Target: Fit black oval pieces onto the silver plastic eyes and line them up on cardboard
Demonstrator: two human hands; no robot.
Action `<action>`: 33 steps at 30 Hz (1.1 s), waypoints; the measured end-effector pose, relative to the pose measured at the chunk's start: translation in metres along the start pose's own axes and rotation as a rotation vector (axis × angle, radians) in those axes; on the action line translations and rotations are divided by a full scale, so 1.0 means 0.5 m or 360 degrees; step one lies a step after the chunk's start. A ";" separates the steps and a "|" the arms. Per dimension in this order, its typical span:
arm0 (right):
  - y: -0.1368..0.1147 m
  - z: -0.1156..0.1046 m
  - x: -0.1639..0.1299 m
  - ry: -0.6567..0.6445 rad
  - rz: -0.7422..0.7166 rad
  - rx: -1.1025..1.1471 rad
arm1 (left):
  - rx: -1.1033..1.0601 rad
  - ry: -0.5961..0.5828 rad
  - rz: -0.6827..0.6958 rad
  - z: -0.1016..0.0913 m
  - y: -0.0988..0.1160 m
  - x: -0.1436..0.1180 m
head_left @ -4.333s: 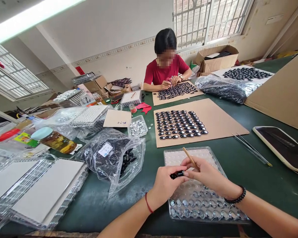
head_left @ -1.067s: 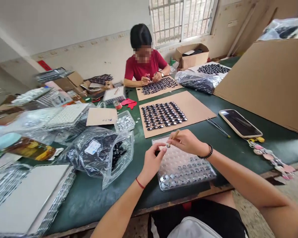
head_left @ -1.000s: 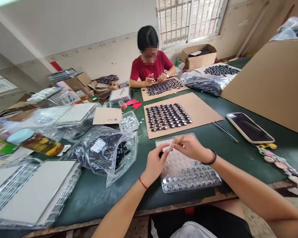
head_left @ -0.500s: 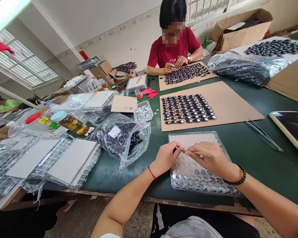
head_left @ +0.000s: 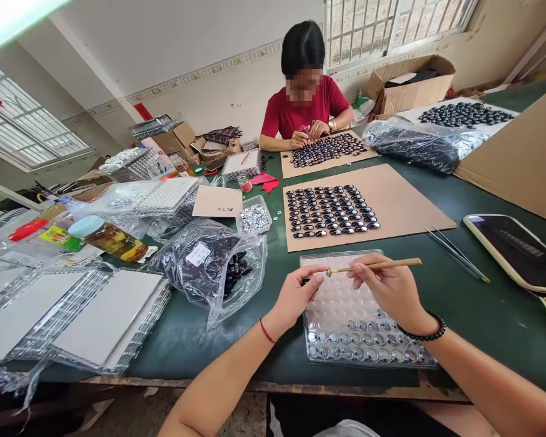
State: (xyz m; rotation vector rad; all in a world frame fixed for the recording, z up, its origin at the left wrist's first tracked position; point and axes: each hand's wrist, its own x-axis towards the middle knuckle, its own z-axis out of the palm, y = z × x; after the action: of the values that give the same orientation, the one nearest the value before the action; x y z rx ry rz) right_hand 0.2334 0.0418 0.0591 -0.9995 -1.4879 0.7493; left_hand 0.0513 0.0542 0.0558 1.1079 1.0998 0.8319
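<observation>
My right hand is closed round a slim wooden stick, held nearly level over the tray. At the stick's yellowish left end is a small round silvery piece. Close to that end, my left hand is pinched, with a small dark piece partly showing between thumb and fingers. Below both hands lies a clear plastic tray with rows of round hollows. Round silvery pieces fill hollows in its front rows. My right forearm and hand hide part of the tray's right side.
Beyond the tray, a cardboard sheet bears rows of glossy black ovals. Tweezers and a phone lie right. A plastic bag of black pieces and stacked trays stand left. A co-worker in red sits opposite.
My hands have drawn slightly apart, and the stick has turned to lie nearly level, now showing along its length. The camera view has shifted, bringing more of the window into sight.
</observation>
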 end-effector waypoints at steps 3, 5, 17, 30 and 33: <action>0.003 0.011 -0.003 -0.0059 0.0012 0.0008 | 0.0040 0.0004 0.0008 0.009 -0.009 -0.004; 0.006 0.015 -0.003 -0.0070 0.0045 0.0040 | 0.0069 0.0010 0.0026 0.013 -0.017 -0.005; -0.004 -0.007 0.004 0.0339 0.0056 0.0148 | -0.1017 0.0199 0.0071 -0.098 0.053 0.074; 0.010 0.008 -0.006 -0.0013 -0.0082 0.0000 | 0.0493 -0.0110 0.0055 0.001 -0.001 0.006; 0.007 0.009 -0.008 -0.0101 -0.0171 -0.0065 | 0.0671 -0.0139 0.0159 0.003 -0.002 0.008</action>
State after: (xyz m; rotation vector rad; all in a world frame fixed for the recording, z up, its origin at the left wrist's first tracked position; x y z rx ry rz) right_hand 0.2296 0.0403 0.0534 -0.9257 -1.6043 0.6816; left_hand 0.0538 0.0570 0.0538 1.5459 1.1839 0.6349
